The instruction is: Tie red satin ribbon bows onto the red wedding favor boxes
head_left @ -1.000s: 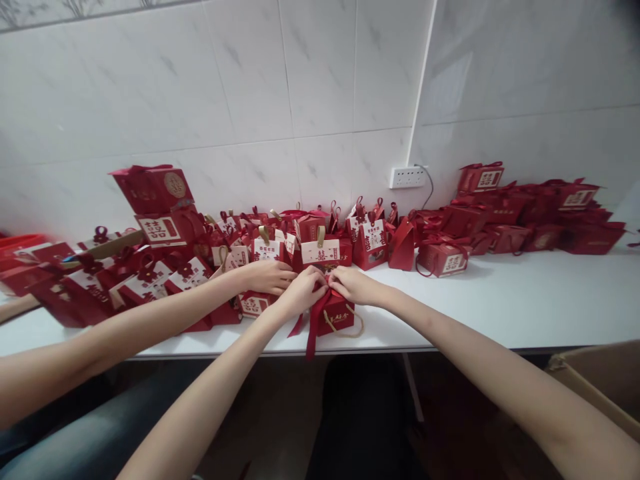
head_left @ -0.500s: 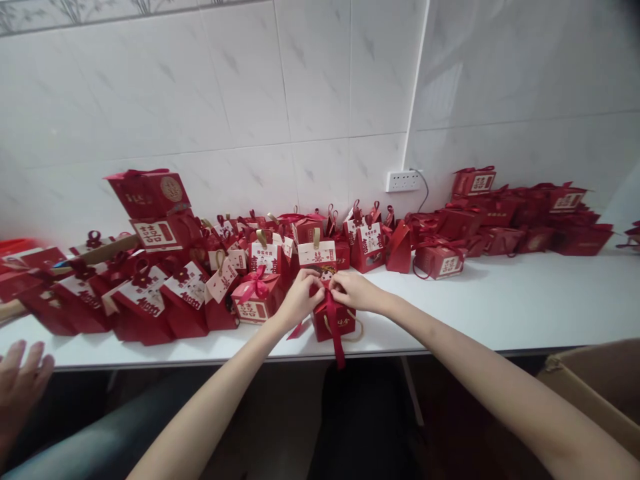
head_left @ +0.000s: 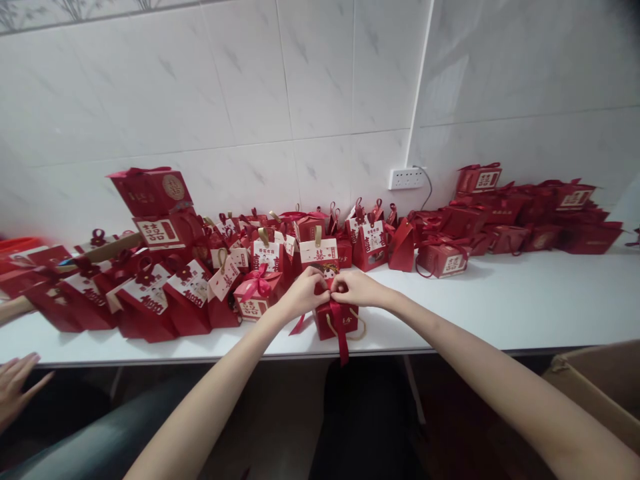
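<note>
Dim, even light greys the marbled wall tiles (head_left: pixel 255 80), with a pale reflection (head_left: pixel 453 83) at the upper right. Deep shadow lies below the desk (head_left: pixel 520 300). Gold lettering (head_left: pixel 346 320) on the centre gift box (head_left: pixel 325 327) is soft, and wide-angle distortion stretches the frame's sides.

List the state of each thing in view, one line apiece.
Front red box: upright
Ribbon: hanging down in front, no finished bow visible
Left hand: pinching the ribbon
Right hand: pinching the ribbon
Bow-topped box: closed, bow tied
Co-worker's hand: open
Cardboard box: open-topped
Wall socket: cable at right end
</note>
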{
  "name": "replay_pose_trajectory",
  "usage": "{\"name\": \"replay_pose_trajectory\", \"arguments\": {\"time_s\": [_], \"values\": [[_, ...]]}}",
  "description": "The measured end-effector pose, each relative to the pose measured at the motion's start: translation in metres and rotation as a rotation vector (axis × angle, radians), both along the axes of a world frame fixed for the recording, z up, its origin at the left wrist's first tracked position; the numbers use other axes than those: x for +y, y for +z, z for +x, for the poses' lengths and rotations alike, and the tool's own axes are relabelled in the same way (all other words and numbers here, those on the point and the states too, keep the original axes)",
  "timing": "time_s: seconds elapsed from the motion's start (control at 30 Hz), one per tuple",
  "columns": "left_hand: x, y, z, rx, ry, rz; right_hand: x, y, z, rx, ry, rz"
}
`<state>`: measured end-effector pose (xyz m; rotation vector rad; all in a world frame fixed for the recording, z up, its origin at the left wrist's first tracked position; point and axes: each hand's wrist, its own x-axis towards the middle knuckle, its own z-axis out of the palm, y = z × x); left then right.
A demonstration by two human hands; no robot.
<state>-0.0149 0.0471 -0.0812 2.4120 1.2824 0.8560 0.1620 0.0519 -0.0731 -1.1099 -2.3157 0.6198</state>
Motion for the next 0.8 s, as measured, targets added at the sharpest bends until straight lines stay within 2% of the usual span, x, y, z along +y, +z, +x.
{"name": "replay_pose_trajectory", "arguments": {"time_s": [0.13,0.33,0.43,0.67,0.8], "values": [[-0.002,0.0,0.001,0.022,0.035,0.023,0.001,0.002,0.001,0.037,-0.011,-0.069],[-0.005,-0.002,0.004,0.027,0.16,0.077,-0.004,0.012,0.013,0.088,0.061,-0.308],[-0.006,0.001,0.006,0.03,0.139,0.092,-0.007,0.015,0.016,0.129,0.055,-0.349],[-0.006,0.002,0.008,-0.014,0.018,0.067,-0.005,0.009,0.007,0.292,-0.065,-0.34],[-0.003,0.004,0.011,-0.118,0.051,0.071,-0.005,0.009,0.006,0.382,-0.057,-0.366]]}}
